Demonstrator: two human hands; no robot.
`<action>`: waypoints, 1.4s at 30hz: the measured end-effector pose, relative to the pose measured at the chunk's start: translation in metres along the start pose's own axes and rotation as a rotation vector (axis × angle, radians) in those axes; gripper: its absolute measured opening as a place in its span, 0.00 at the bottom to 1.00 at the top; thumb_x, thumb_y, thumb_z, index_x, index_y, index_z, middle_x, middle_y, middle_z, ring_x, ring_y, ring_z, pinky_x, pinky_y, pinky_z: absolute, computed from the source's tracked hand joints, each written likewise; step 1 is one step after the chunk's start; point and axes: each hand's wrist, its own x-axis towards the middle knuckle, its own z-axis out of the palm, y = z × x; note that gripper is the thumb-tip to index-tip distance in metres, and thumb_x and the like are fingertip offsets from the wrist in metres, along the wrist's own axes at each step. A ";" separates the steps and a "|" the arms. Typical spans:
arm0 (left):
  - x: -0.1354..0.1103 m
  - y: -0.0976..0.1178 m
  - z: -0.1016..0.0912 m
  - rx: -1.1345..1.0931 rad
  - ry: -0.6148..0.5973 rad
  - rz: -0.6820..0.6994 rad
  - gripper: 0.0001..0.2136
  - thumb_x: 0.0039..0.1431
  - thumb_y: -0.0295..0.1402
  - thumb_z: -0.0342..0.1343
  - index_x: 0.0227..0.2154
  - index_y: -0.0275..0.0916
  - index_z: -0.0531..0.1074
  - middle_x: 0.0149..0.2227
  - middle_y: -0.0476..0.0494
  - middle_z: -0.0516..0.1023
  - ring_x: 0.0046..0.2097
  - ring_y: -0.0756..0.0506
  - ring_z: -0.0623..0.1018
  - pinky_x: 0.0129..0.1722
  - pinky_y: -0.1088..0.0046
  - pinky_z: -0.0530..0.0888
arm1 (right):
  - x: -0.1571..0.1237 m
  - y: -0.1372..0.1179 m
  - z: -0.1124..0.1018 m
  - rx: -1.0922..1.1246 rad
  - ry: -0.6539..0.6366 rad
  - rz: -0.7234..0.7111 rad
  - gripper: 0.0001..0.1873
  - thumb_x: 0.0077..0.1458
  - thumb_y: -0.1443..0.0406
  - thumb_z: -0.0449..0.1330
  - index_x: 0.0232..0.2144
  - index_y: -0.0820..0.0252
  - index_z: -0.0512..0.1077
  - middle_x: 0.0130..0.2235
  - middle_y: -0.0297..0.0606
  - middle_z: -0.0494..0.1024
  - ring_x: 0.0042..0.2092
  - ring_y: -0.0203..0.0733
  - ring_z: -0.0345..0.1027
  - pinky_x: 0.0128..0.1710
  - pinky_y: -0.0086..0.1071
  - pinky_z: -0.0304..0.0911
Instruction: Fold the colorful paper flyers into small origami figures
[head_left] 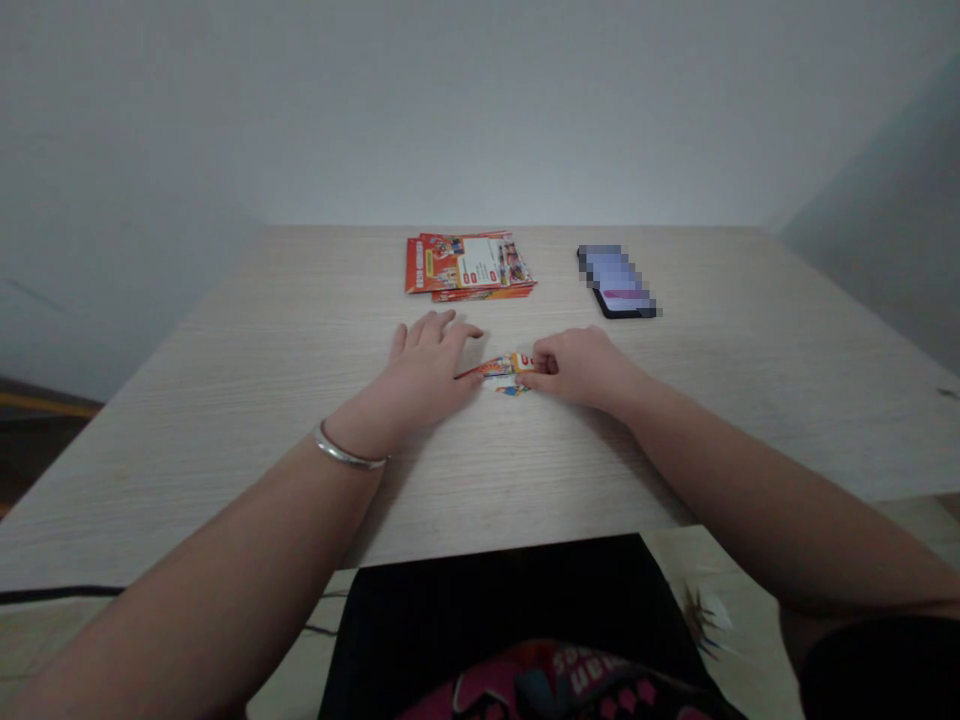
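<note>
A small folded piece of colourful printed paper point(498, 377) lies on the table between my two hands. It shows orange, white and blue printing, and its creases make several angled layers. My left hand point(424, 375), with a silver bangle at the wrist, rests with fingers spread on the tabletop, its thumb tip touching the paper's left end. With thumb and curled fingers, my right hand point(581, 368) pinches the paper's right end. Part of that end is hidden under the fingers.
Beyond my hands is a stack of red and orange printed leaflets point(469, 265). A black-edged phone point(619, 283) with a lit, blurred screen lies to its right. The pale wooden table point(247, 400) backs onto a wall; a black cable point(60, 594) runs at lower left.
</note>
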 end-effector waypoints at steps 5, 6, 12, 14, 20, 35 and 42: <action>-0.008 0.021 -0.019 0.091 0.002 0.322 0.14 0.65 0.29 0.52 0.48 0.39 0.80 0.50 0.39 0.82 0.53 0.36 0.79 0.56 0.54 0.72 | 0.002 -0.001 -0.001 0.015 0.009 0.006 0.18 0.60 0.48 0.61 0.30 0.54 0.77 0.33 0.36 0.83 0.37 0.44 0.72 0.34 0.36 0.48; -0.009 0.026 -0.021 0.121 -0.041 0.352 0.14 0.67 0.29 0.50 0.46 0.38 0.80 0.47 0.39 0.83 0.50 0.37 0.80 0.53 0.54 0.73 | 0.002 -0.002 -0.001 0.012 0.013 0.005 0.18 0.60 0.48 0.61 0.30 0.54 0.77 0.34 0.36 0.83 0.38 0.44 0.73 0.35 0.37 0.49; -0.014 0.035 -0.020 0.201 -0.089 0.412 0.14 0.68 0.28 0.49 0.43 0.37 0.81 0.44 0.37 0.83 0.48 0.39 0.80 0.50 0.57 0.74 | 0.003 0.002 -0.002 -0.025 0.006 0.035 0.18 0.61 0.48 0.60 0.31 0.54 0.77 0.33 0.37 0.83 0.37 0.44 0.73 0.37 0.37 0.51; -0.014 0.035 -0.020 0.205 -0.097 0.420 0.14 0.68 0.27 0.49 0.43 0.37 0.81 0.45 0.37 0.83 0.48 0.38 0.80 0.50 0.57 0.75 | 0.003 0.005 -0.003 -0.004 0.000 0.055 0.17 0.60 0.49 0.61 0.32 0.54 0.77 0.32 0.36 0.82 0.36 0.43 0.72 0.35 0.37 0.51; -0.012 0.034 -0.023 0.204 -0.119 0.437 0.14 0.67 0.27 0.49 0.43 0.35 0.81 0.46 0.36 0.82 0.49 0.38 0.80 0.55 0.55 0.73 | 0.002 0.014 -0.006 0.074 -0.012 0.121 0.17 0.54 0.48 0.66 0.31 0.54 0.76 0.32 0.35 0.81 0.33 0.41 0.70 0.31 0.35 0.50; -0.018 0.033 -0.036 0.311 -0.190 0.298 0.18 0.70 0.34 0.46 0.39 0.39 0.83 0.43 0.38 0.82 0.43 0.38 0.79 0.47 0.56 0.71 | 0.002 0.018 -0.006 0.110 -0.028 0.138 0.17 0.53 0.48 0.67 0.30 0.55 0.76 0.31 0.34 0.79 0.32 0.39 0.66 0.29 0.35 0.50; -0.021 0.040 -0.033 0.331 -0.102 0.267 0.16 0.69 0.36 0.49 0.39 0.37 0.82 0.44 0.35 0.81 0.45 0.34 0.79 0.45 0.55 0.72 | 0.003 0.020 -0.004 0.159 -0.010 0.105 0.16 0.53 0.50 0.68 0.30 0.55 0.77 0.30 0.34 0.80 0.31 0.38 0.67 0.30 0.35 0.52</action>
